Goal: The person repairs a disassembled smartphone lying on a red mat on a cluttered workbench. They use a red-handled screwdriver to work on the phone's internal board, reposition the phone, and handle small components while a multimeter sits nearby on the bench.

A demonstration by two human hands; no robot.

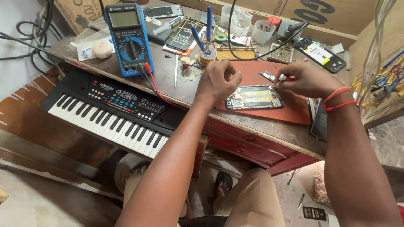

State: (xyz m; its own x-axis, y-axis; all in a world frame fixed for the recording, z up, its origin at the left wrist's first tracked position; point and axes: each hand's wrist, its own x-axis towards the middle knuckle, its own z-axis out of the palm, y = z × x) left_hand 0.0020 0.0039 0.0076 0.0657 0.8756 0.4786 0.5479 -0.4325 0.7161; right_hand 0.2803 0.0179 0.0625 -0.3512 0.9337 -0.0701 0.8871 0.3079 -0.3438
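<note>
Worn tabletop carries everything, cluttered at the back. Black toy keyboard hangs off the front left edge. Red mat lies mid-tabletop, an opened phone with its back off flat on it, between the two hands. Blue multimeter leans up at back left, red and black leads trailing toward the mat. Second phone with lit screen lies at back right. Left hand curled in a loose fist just left of the opened phone, touching its top left corner; whether it pinches anything, cannot tell. Right hand closed in a pinch on a small screwdriver above the phone's right end, red threads on the wrist
</note>
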